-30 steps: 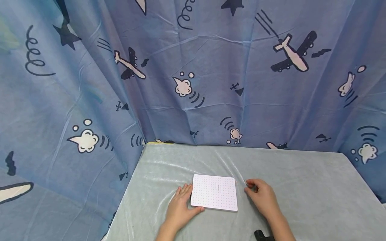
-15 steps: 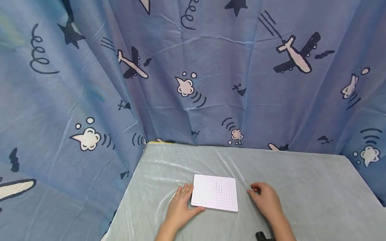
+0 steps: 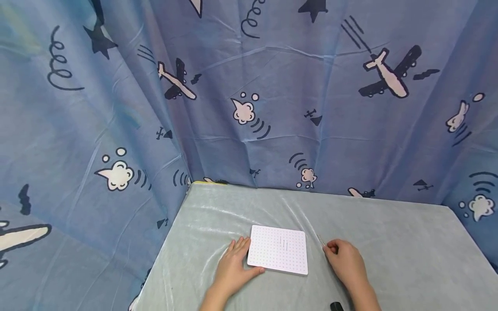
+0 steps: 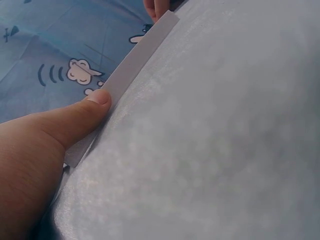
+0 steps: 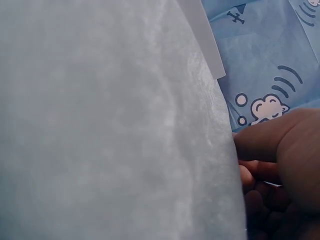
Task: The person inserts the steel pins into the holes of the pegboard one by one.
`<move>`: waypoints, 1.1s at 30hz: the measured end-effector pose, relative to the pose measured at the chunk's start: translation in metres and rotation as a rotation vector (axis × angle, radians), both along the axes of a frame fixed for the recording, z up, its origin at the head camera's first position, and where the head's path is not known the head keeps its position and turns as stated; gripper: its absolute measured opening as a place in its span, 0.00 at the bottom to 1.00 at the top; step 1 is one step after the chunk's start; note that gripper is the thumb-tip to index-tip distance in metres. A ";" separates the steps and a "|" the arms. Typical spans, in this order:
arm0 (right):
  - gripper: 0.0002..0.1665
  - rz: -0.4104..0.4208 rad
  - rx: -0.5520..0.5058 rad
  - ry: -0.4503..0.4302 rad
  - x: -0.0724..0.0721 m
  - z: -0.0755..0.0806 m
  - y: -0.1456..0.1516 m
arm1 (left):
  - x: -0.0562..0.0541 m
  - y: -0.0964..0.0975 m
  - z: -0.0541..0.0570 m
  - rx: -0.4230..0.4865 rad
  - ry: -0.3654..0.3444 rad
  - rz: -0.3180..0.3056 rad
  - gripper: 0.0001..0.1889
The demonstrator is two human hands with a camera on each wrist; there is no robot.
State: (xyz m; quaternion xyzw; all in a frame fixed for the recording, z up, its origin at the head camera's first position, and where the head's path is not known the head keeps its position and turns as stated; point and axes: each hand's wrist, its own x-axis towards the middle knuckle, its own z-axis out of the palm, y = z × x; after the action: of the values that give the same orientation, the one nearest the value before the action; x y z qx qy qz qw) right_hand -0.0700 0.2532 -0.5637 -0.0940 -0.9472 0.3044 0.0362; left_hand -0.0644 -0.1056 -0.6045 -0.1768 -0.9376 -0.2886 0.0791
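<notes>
My left hand (image 3: 232,268) is spread along the left side of a flat white rectangular board (image 3: 272,255) with rounded corners and a grid of small dots, its fingers straight and its thumb pressed against the near edge. Three thin dark upright lines (image 3: 284,243) show on the board, right of its middle. It lies on the desk (image 3: 404,250), which is covered in shiny pale grey-green cloth, between my hands. Just beyond the board's right edge, my right hand (image 3: 346,263) pinches the near end of a thin pale sliver (image 3: 320,239) between thumb and forefinger, the other fingers curled under. Near my right wrist is a small black object (image 3: 336,306), cut off by the view. A blue curtain (image 3: 218,129) printed with cartoon planes hangs behind the desk.
</notes>
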 end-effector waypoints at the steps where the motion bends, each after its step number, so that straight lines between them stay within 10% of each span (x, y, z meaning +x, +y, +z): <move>1: 0.10 -0.002 0.005 -0.002 0.001 0.000 0.000 | 0.000 0.000 0.000 -0.001 -0.004 0.001 0.53; 33: 0.05 0.019 0.061 0.001 0.001 0.003 -0.002 | -0.001 -0.001 0.004 -0.004 -0.047 0.008 0.54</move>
State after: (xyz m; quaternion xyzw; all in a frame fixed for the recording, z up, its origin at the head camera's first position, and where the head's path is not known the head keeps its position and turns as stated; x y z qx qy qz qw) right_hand -0.0695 0.2511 -0.5609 -0.0838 -0.9569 0.2757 0.0369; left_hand -0.0653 -0.1062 -0.6003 -0.1662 -0.9405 -0.2907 0.0579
